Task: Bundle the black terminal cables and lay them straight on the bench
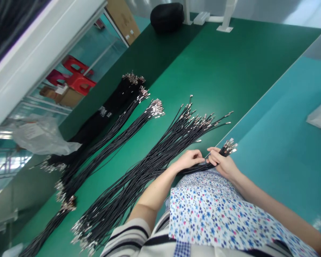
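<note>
My right hand (225,165) is closed round a small bundle of black cables (225,150), whose metal-tipped connectors (231,144) stick out beyond my fingers. Close beside it, my left hand (189,160) has its fingertips pinched together at the same bundle. A thin pale strip (208,155) shows between the two hands; its kind is too small to tell. The bundle's cables run back under my left wrist, above my flowered apron (211,210). Just beyond my left hand, a large spread of loose black cables (147,164) lies on the green table.
More cable bundles (117,134) lie further left on the green table (230,67), near a clear plastic bag (37,135). A black pouch (167,17) sits at the far edge, beside a white metal stand (226,18). Red stools (80,82) stand beyond the table.
</note>
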### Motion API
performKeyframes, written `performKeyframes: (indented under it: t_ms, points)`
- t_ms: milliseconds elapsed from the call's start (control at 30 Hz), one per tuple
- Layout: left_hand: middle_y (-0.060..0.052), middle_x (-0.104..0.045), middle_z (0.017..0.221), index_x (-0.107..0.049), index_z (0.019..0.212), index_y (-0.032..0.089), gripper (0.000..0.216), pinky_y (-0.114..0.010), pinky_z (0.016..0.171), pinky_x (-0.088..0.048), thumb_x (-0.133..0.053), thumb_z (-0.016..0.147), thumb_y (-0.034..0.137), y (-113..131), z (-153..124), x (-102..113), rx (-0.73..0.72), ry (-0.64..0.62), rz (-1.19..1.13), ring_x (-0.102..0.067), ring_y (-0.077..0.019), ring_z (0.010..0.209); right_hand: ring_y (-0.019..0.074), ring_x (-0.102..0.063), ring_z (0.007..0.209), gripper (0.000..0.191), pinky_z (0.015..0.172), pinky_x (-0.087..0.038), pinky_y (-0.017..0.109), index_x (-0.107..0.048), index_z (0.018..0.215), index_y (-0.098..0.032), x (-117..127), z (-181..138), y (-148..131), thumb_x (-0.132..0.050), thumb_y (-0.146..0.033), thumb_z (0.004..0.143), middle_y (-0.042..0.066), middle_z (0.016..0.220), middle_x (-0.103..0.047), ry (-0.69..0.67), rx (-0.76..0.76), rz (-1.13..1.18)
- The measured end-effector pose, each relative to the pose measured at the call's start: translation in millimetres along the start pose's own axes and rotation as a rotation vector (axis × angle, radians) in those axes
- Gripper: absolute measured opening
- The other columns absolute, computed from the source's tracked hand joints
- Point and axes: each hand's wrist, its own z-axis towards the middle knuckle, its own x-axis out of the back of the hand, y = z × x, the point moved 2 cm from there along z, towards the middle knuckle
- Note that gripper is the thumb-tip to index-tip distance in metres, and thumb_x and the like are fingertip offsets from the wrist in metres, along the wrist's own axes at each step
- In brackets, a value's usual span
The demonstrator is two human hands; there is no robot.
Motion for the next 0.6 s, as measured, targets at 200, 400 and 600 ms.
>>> performKeyframes:
  t_ms: [200, 400, 600]
  points:
    - [-0.006, -0.053, 0.093, -0.054, 0.091, 0.017, 0.015, -0.027, 0.077, -0.039, -0.051, 0.081, 0.028, -30, 29, 28, 0.189, 0.529, 0.442, -0.050, -0.0163, 0.087, 0.0059, -0.028, 0.040, 0.020, 0.057, -0.042, 0.029, -0.061, 0.081, -0.019, 3, 10, 3, -0.066, -0.035, 0.072, -0.011, 0.041, -0.025, 0.069, -0.027, 0.046]
    - [-0.005, -0.055, 0.082, -0.053, 0.076, 0.017, 0.011, -0.030, 0.076, -0.039, -0.060, 0.073, 0.026, -35, 52, 44, 0.326, 0.388, 0.424, -0.052, -0.0175, 0.079, 0.0056, -0.028, 0.039, 0.022, 0.055, -0.042, 0.029, -0.060, 0.079, -0.018, 1, 16, 1, -0.069, -0.036, 0.068, -0.011, 0.040, -0.024, 0.104, -0.055, 0.050]
    - [0.000, -0.051, 0.068, -0.048, 0.066, 0.016, 0.009, -0.026, 0.067, -0.040, -0.056, 0.071, 0.018, -15, 36, 65, 0.195, 0.482, 0.239, -0.051, -0.0125, 0.066, 0.0054, -0.028, 0.040, 0.021, 0.056, -0.042, 0.028, -0.061, 0.081, -0.018, 1, 18, 0, -0.069, -0.034, 0.069, -0.011, 0.040, -0.024, 0.107, -0.065, 0.059]
